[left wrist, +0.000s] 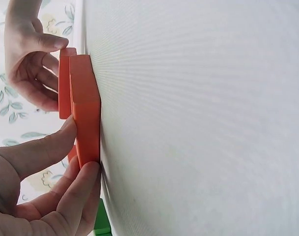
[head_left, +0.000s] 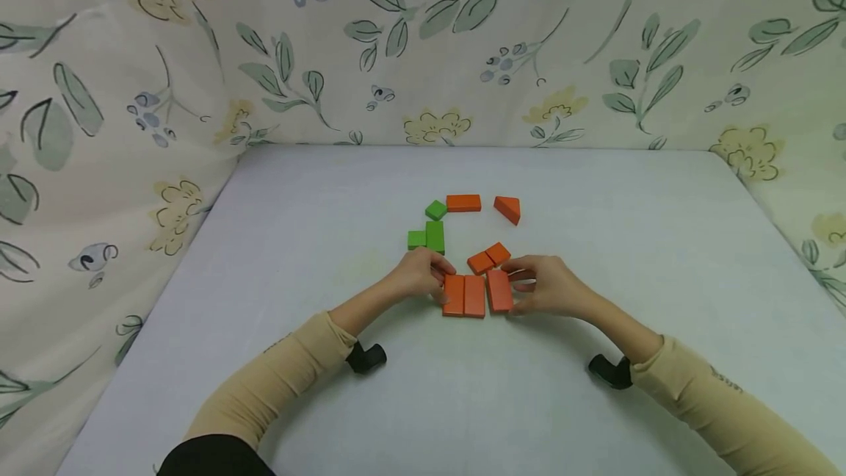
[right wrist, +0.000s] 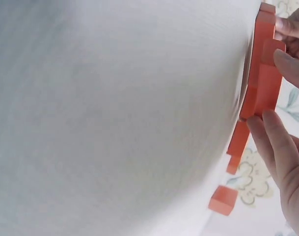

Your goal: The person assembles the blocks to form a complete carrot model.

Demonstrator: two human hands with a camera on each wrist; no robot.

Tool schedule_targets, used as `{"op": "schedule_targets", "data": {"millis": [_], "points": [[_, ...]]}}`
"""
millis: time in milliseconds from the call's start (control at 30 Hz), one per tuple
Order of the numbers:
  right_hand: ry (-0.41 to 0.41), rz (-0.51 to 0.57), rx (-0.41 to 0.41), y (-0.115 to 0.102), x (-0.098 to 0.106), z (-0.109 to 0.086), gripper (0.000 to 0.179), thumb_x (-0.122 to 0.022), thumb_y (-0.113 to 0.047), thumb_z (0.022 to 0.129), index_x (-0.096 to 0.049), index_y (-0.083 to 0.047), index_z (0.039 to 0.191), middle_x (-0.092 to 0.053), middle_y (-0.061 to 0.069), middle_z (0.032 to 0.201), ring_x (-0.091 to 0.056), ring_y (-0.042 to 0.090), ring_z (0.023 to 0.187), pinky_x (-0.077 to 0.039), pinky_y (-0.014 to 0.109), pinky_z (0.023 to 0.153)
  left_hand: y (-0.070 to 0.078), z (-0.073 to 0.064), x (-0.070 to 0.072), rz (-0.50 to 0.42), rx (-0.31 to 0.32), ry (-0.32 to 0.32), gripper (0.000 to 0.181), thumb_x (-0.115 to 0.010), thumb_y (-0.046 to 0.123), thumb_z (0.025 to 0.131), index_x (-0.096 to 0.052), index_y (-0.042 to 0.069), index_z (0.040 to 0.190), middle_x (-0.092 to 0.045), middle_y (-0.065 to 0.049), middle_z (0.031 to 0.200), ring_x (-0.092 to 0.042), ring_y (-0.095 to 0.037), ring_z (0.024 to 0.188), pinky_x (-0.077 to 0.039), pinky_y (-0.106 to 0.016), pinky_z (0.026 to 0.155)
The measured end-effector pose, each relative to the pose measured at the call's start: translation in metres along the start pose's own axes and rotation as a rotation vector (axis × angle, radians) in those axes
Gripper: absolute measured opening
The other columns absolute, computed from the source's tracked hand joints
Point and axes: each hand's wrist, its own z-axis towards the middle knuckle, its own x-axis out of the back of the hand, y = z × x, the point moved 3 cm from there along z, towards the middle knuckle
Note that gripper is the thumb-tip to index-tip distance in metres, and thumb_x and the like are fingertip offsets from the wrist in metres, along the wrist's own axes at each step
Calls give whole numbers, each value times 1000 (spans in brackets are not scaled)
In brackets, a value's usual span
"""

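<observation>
Two flat orange rectangular blocks (head_left: 464, 295) lie side by side on the white table. My left hand (head_left: 418, 275) pinches the left one by its ends, thumb near, fingers far; in the left wrist view the thumb and fingertips touch that orange block (left wrist: 86, 118). Just right of the pair, my right hand (head_left: 551, 286) grips a third orange block (head_left: 499, 292) between thumb and fingers. This block (right wrist: 270, 88) leans a little and seems slightly raised off the table. A narrow gap parts it from the pair in the head view.
Two small orange blocks (head_left: 489, 258) touch behind the held block. Farther back lie an orange bar (head_left: 464, 203) and an orange triangular block (head_left: 508, 209). Green blocks (head_left: 435, 236) sit behind my left hand, with a green pentagon-looking piece (head_left: 436, 210) beside the bar.
</observation>
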Motion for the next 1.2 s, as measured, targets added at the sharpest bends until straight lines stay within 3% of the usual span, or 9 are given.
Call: {"op": "schedule_targets", "data": {"millis": [333,967,1200], "points": [[-38,-123,15,-12,-9,4,58,-88,-6,68,-60,14,115,-65,23,112,-66,34,98,-56,36,78,-2,0,0,-31,-8,5,42,-83,-9,67,-72,0,106,-66,-5,94,-58,-16,84,-50,-25,72],[-26,-150,15,-10,-5,9,62,-88,-7,67,-59,15,117,-64,26,114,-66,35,98,-56,36,78,1,6,1,-37,-2,10,43,-82,-9,68,-71,0,109,-63,-4,87,-53,-15,77,-45,-23,66],[-99,-183,1,-15,7,9,64,-86,-13,72,-58,14,122,-61,25,120,-64,35,103,-55,37,81,1,8,1,-11,-6,13,43,-82,-8,68,-72,0,109,-65,-5,89,-55,-15,79,-47,-23,68]]}}
